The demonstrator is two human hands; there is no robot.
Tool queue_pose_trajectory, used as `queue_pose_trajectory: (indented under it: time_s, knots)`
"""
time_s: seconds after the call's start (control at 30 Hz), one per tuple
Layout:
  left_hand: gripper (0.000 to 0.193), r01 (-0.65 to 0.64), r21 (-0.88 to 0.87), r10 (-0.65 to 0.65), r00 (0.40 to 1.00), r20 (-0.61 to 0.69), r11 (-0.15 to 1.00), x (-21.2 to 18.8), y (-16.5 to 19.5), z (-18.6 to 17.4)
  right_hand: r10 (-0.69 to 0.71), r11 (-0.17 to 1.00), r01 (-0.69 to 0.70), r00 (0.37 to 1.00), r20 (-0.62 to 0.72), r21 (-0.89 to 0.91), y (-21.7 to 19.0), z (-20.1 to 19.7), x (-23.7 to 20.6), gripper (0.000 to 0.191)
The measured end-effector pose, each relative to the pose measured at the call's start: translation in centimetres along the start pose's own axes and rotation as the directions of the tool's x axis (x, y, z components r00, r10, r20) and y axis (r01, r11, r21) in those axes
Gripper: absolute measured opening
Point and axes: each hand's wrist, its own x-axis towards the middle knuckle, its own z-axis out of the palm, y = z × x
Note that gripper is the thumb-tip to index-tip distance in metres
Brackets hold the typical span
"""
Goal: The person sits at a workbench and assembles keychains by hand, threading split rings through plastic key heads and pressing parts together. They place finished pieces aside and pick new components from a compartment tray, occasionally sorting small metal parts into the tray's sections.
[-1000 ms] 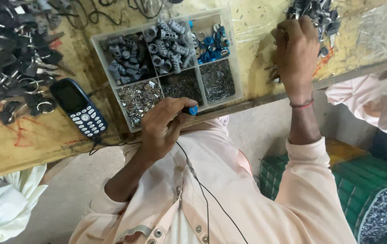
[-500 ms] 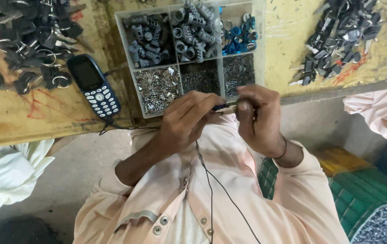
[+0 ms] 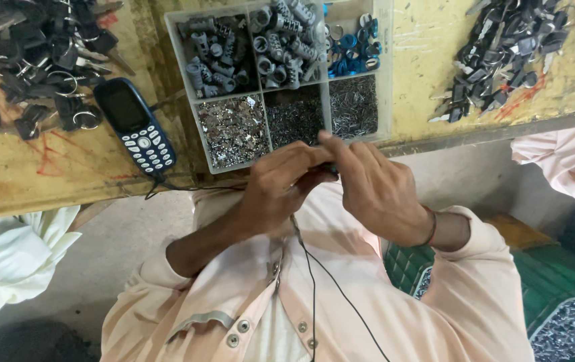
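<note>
Right hand (image 3: 378, 191) back from far-right key pile (image 3: 502, 57); now pinched with left hand (image 3: 281, 191) on a small part (image 3: 330, 167) just near the tray (image 3: 385, 100); fitting underway.

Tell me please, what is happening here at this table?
A person in a pale pink shirt works at a worn yellow table. The left hand and the right hand are pressed together just below the table edge, around a small dark part that is mostly hidden. Above them sits a clear compartment box of small metal and blue parts. A dark blue phone lies to its left, and heaps of dark key-like pieces lie at both sides.
</note>
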Motion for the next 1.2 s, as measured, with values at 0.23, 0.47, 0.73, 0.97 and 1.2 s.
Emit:
queue_pose_trajectory:
  time_s: [0.23, 0.47, 0.73, 0.97, 1.2]
  knots:
    - [0.027, 0.186, 0.521, -0.085, 0.974, -0.211, 0.833, -1.2, 1.2, -4.4, 0.269, 0.916, -0.359, 0.882, -0.386, -0.181, 7.0, 0.8, 0.9, 0.050]
    - [0.009, 0.227, 0.728, -0.141, 0.974, -0.179, 0.647, -2.9, 0.8, -5.5, 0.399, 0.860, -0.409, 0.912, 0.100, 0.304, 2.9, -0.1, 3.7, 0.013]
    - [0.020, 0.270, 0.500, -0.124, 0.944, -0.305, 0.823, -4.3, 1.0, -7.5, -0.133, 0.991, 0.126, 0.977, 0.169, 0.050, -0.5, 3.3, 7.4, 0.014]
    - [0.017, 0.232, 0.394, -0.082, 0.929, -0.362, 0.890, -4.6, 1.0, -8.7, -0.089, 0.995, 0.080, 0.984, 0.152, 0.063, -1.2, 3.6, 7.4, 0.014]
    - [0.021, 0.197, 0.431, -0.038, 0.936, -0.350, 0.881, -4.8, 0.7, -9.3, -0.095, 0.995, 0.090, 0.982, 0.161, 0.039, -1.6, 3.9, 8.2, 0.015]
